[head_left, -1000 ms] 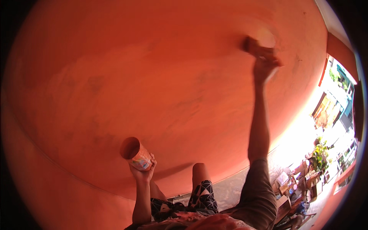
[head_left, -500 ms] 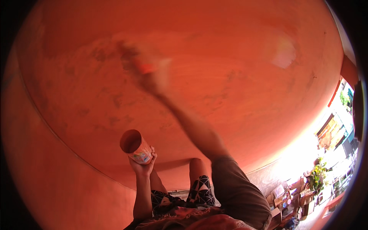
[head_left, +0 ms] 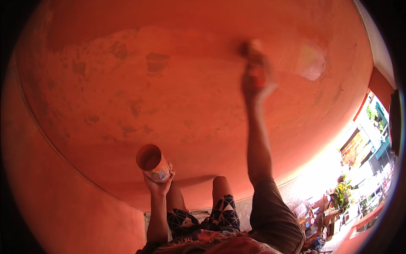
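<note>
Left hand [head_left: 160, 184]: fingers [head_left: 171, 170] wrapped around orange container [head_left: 159, 172], tilted, mouth open toward wall [head_left: 190, 97], low in view. Right hand [head_left: 256, 86] raised, arm extended: fingers closed around brush [head_left: 255, 53] (motion-blurred; contact with wall unclear). Brush before upper wall, right of centre. Dark blotches [head_left: 157, 62] leftward, pale patch [head_left: 313, 63] rightward.

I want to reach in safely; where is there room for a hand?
Between the container and the right forearm, in front of the orange wall, a gap looks open. It is crowded at lower right, around the leafy plant and jumbled items.
</note>
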Tool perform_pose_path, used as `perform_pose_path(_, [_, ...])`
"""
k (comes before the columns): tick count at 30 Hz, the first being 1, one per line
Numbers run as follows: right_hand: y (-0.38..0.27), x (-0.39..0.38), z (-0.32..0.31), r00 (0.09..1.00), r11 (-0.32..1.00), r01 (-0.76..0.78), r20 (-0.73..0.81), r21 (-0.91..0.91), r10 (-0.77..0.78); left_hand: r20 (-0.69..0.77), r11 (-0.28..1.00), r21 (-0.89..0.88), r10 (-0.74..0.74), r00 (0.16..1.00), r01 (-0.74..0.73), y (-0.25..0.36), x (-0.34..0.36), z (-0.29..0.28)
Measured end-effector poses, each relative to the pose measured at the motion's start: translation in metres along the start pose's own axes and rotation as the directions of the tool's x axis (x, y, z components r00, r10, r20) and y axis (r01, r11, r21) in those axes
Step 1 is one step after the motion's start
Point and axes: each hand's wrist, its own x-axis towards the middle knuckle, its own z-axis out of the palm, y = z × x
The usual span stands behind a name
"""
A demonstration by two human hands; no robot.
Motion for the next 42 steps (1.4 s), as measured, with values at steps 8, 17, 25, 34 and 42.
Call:
perform_pose_path(8, [-0.175,0.058,0.066,0.926,0.73,-0.273,0.376,0.626,0.023,-0.111,0.995,-0.008,0.097,0.989,-0.098,-0.011,-0.013,0.044])
perform_pose_path(17, [0.093,0.062,-0.039,0.94,0.965,-0.234,-0.225,0.115,0.255,0.021,0.999,-0.031,0.016,1.0,-0.016,-0.009,-0.014,0.044])
perform_pose_path(25, [0.043,0.121,-0.035,0.998,0.992,0.016,-0.055,-0.126,-0.023,-0.112,0.995,0.001,0.104,0.988,-0.105,-0.038,-0.03,0.114])
perform_pose_path(34, [-0.089,0.127,0.018,0.966,0.674,-0.254,0.154,0.694,0.206,0.018,1.0,0.019,0.022,1.0,-0.023,-0.018,-0.028,0.091])
perform_pose_path(42, [0.057,0.156,-0.08,0.884,0.9,-0.435,-0.196,-0.015,0.424,0.023,0.999,0.053,0.005,1.0,-0.006,-0.017,-0.033,0.103])
